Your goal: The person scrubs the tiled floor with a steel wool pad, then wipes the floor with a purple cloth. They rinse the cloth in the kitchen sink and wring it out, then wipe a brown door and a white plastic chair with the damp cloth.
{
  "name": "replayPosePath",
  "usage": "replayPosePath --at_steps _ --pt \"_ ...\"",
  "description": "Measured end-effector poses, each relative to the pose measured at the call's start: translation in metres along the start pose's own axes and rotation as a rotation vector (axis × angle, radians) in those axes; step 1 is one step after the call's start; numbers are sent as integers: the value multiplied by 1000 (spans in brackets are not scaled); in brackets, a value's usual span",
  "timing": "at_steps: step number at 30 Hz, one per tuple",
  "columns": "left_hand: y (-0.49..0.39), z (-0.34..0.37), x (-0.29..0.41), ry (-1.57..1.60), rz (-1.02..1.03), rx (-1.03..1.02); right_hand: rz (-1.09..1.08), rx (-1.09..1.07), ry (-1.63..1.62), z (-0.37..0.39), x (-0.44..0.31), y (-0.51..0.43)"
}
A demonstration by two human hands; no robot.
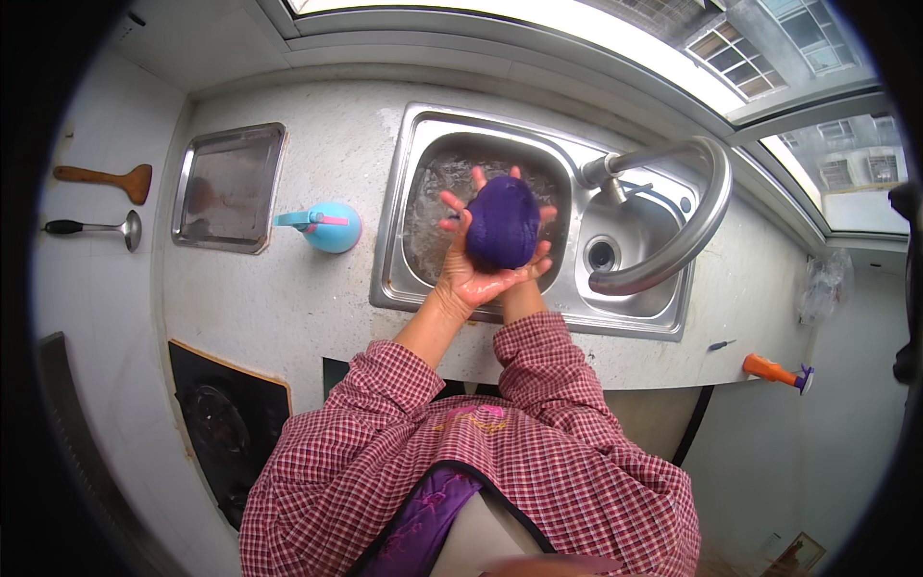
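A wet, wadded purple cloth (pixel 502 223) rests between my hands above the left basin (pixel 418 270) of a stainless steel sink. My left hand (pixel 472 281) cups it from below, palm up and wet, its fingers reaching to the right under the cloth. Mostly hidden beneath is my right hand (pixel 520 294), crossing under the left one. Spread fingertips show around the cloth's far edge and sides; which hand each belongs to is hard to tell. Rippled water (pixel 438 187) stands in the basin below.
The curved metal faucet (pixel 710 209) hangs over the smaller right basin (pixel 656 223) with its drain. Left stand a blue spray bottle (pixel 333 227) and a metal tray (pixel 229 189). A small screwdriver-like tool (pixel 721 345) and an orange spray bottle (pixel 775 371) lie right. A black cooktop (pixel 231 425) is near left.
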State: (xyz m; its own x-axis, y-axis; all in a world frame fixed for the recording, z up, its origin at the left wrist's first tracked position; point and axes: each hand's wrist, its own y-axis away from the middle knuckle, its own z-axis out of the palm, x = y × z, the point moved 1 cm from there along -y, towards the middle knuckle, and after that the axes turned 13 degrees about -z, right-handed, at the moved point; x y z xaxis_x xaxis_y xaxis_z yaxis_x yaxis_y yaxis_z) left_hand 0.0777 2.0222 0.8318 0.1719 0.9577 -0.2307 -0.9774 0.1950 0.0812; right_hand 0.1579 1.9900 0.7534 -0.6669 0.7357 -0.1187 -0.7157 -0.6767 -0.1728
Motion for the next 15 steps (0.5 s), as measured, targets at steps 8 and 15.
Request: replayPosePath --at_steps 8,15 --pt "33 1 25 -319 -165 420 396 235 691 42 -39 -63" --pt "19 -4 46 -1259 -98 849 475 1 1550 29 -29 -75"
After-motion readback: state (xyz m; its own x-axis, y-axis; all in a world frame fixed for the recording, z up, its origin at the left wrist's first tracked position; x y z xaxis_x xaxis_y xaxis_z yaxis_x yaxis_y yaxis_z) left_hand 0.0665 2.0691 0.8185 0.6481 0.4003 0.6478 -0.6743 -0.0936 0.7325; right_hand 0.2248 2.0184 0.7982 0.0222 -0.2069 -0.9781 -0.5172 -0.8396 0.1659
